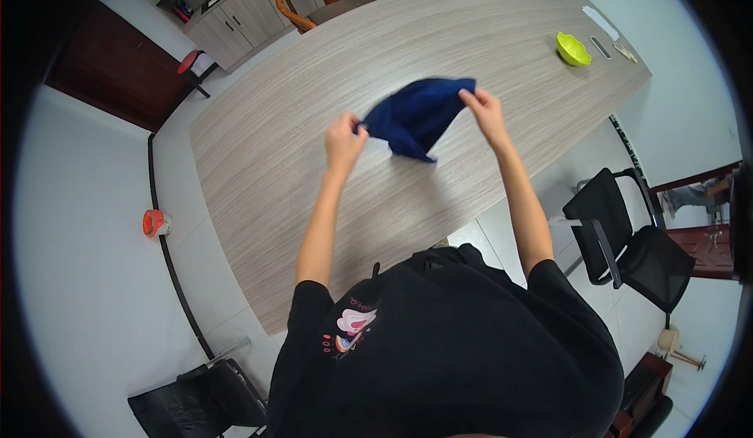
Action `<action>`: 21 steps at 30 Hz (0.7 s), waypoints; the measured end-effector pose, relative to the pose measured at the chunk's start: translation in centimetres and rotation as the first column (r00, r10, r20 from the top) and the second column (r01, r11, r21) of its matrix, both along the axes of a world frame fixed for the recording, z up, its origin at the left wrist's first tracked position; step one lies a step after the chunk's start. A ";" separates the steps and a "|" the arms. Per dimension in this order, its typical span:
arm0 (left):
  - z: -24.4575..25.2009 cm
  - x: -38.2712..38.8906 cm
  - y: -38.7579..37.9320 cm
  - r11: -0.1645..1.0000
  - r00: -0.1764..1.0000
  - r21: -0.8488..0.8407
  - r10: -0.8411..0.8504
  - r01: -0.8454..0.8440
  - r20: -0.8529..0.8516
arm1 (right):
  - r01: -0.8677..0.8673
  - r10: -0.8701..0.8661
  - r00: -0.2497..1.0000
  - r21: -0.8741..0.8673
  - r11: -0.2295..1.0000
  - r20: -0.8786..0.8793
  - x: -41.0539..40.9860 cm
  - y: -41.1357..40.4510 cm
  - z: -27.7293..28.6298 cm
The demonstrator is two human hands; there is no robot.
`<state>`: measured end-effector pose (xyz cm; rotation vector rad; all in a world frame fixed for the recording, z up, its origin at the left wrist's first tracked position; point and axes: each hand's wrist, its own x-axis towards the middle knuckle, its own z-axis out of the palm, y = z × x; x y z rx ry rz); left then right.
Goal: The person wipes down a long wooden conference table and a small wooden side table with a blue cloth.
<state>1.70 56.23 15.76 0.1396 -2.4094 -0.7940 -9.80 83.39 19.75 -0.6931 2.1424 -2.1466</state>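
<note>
A dark blue cloth [417,108] is stretched between my two hands over the wood-grain table [265,173]. My left hand [346,138] pinches its left corner between thumb and fingers. At the upper right corner, my right hand [484,108] grips the cloth the same way. The middle of the cloth sags in folds, and a loose corner hangs towards me. Whether that corner touches the tabletop, I cannot tell.
A yellow-green scalloped bowl [573,50] stands at the table's far right, beside a flat grey-white object [600,48] and a white strip [600,23]. A wooden armchair [329,3] is behind the far edge. Black office chairs [600,226] stand to the right.
</note>
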 end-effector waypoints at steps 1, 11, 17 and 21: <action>2.5 -0.6 -0.5 0.998 0.996 -0.052 0.028 -0.033 -0.091 | 0.012 -0.013 1.000 -0.083 0.996 -0.006 -0.3 0.3 2.0; -6.0 14.4 1.3 0.963 0.992 -0.261 -0.039 0.070 0.121 | -0.077 0.040 0.996 0.515 0.854 0.083 11.8 6.9 -9.5; -11.2 25.4 6.0 0.965 0.900 -0.093 -0.190 0.244 0.393 | -0.375 0.005 0.789 0.475 0.796 0.614 21.5 11.1 -15.2; -10.7 26.2 4.7 0.983 0.899 -0.005 -0.163 0.181 0.407 | -0.390 0.019 0.797 0.489 0.780 0.604 20.7 11.5 -14.4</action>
